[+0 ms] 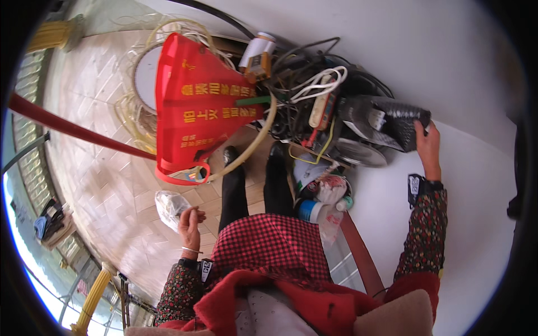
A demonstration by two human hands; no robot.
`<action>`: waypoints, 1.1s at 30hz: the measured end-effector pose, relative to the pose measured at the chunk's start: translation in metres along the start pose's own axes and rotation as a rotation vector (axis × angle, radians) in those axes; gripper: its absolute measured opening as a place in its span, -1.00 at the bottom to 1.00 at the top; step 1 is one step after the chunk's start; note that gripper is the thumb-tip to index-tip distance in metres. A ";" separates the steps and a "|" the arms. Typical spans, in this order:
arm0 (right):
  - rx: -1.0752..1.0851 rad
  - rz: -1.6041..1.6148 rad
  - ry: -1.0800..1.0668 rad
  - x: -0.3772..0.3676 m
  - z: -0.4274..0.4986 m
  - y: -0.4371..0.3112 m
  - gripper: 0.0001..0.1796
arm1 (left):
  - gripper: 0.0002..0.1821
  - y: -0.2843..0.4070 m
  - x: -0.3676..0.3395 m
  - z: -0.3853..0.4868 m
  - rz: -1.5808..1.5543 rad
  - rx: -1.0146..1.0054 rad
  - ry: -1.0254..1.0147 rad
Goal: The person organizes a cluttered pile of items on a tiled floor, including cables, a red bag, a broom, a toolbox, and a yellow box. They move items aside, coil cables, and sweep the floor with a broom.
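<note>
My right hand (428, 140) grips the edge of a dark, glossy, textured plastic bag (401, 122) at the right end of a heap of cables. My left hand (191, 224) is raised over the floor, fingers loosely curled, nothing visible in it; a clear plastic bag (170, 206) lies just beyond it. A large red fabric bag (201, 92) with yellow writing stands ahead, its handle loop towards me. Beside the heap's middle lie a power strip (321, 107) and a looped white cable (315, 88). A round, greyish disc-like thing (362, 153) rests below the dark bag.
Black cables (290, 63), a white roll (261, 44) and an orange-brown box (258, 67) are heaped along the white wall (420, 54). Tubs, one with a blue label (310, 210), stand right of my legs. A red pole (84, 130) crosses at left. Pale hose coils (138, 122) surround a round white lid.
</note>
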State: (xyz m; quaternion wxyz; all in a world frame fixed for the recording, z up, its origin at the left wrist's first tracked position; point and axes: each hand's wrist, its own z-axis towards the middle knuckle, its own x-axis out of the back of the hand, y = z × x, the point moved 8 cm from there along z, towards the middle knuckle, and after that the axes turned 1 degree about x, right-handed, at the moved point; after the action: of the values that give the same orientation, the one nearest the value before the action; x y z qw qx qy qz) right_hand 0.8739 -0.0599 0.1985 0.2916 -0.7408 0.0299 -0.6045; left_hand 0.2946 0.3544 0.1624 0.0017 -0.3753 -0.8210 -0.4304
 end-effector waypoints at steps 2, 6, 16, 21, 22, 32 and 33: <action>0.071 -0.160 -0.043 -0.003 0.002 -0.001 -0.77 | -0.77 0.013 0.010 0.004 -0.013 -0.054 0.042; 0.170 -0.311 -0.085 -0.013 0.005 0.011 -0.75 | -0.76 0.034 0.023 0.017 -0.006 -0.090 0.106; 0.129 -0.229 0.159 -0.012 -0.014 -0.183 -0.36 | -0.36 0.052 0.035 0.086 -0.342 0.203 0.025; 0.076 0.609 -0.342 -0.164 -0.037 -0.396 -0.38 | -0.41 0.087 0.025 0.129 -0.361 0.092 -0.003; 0.050 0.680 -0.379 -0.195 -0.038 -0.434 -0.30 | -0.43 0.100 0.021 0.138 -0.254 0.011 -0.042; 0.112 0.287 -0.500 -0.259 -0.024 -0.462 -0.69 | -0.76 0.113 0.029 0.166 0.016 -0.184 0.019; 0.081 0.367 -0.503 -0.251 -0.029 -0.448 -0.69 | -0.76 0.106 0.029 0.164 -0.104 -0.109 0.015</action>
State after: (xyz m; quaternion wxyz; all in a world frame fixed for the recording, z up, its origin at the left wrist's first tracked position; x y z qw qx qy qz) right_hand 0.6420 0.3995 0.1911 0.4233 -0.8370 0.0661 -0.3403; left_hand 0.3918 0.5257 0.1434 -0.0350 -0.3284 -0.8147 -0.4767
